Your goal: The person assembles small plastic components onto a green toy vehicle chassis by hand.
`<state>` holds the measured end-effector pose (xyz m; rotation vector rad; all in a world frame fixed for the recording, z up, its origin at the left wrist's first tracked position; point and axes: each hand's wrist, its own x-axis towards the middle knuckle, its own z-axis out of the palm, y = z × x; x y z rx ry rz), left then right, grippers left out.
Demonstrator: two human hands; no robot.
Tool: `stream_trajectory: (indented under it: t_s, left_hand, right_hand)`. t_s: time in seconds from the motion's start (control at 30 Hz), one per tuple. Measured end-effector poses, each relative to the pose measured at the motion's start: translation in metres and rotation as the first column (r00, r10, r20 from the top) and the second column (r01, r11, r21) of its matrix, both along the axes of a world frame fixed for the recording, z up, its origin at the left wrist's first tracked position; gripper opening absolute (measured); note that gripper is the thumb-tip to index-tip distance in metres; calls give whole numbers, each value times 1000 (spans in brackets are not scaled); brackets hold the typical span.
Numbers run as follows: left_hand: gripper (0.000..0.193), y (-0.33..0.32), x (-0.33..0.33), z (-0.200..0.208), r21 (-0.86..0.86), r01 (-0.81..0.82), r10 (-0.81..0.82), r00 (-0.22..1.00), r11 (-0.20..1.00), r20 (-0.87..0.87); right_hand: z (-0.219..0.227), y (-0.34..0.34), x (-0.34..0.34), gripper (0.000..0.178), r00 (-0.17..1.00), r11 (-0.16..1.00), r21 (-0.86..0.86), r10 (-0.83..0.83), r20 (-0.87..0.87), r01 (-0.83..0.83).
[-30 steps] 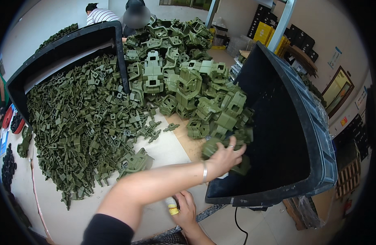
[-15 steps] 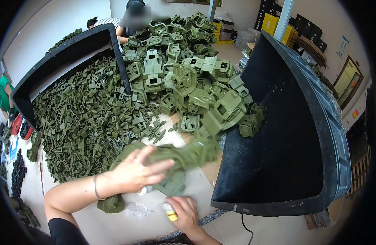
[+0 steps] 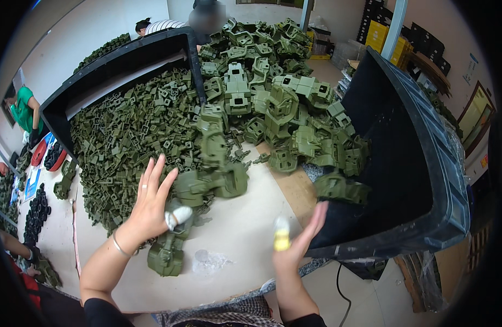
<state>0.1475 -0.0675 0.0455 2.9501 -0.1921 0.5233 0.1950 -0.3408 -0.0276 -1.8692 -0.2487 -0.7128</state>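
My left hand (image 3: 149,204) is spread wide, with its thumb wrapped in white tape. It is beside a few large olive-green moulded plastic parts (image 3: 231,181) at the near edge of a heap of small green parts (image 3: 136,131). Below its thumb, another large green part (image 3: 166,256) lies on the table. To the right, my right hand (image 3: 299,242) has its fingers stretched out and holds nothing; its thumb wears a yellow and white wrap. Just beyond its fingertips is a blurred green part (image 3: 342,188), at the mouth of a black bin (image 3: 381,180).
A tall pile of large green parts (image 3: 267,82) stands at the far middle. Another black bin (image 3: 60,120) lies tipped behind the small parts. Co-workers are at the back and left, one in a green top (image 3: 26,106). A black cable (image 3: 343,289) hangs at the lower right.
My left hand has moved left and spread its fingers. My right hand has moved up and right and opened out. Large green parts have shifted between them, and the whole view has shifted.
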Motion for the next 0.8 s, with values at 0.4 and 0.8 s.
stream_trajectory:
  t_s: [0.4, 0.8]
  left_hand:
    - [91, -11, -114, -70, -674, -76, -94, 973, 735, -212]
    - [67, -33, 29, -108, -923, 11, 83, 995, 386, 47]
  right_hand:
    - [8, 13, 71, 74, 838, 834, -530, -395, -376, 155]
    - [-14, 44, 39, 36, 999, 885, -464, 31, -41, -47]
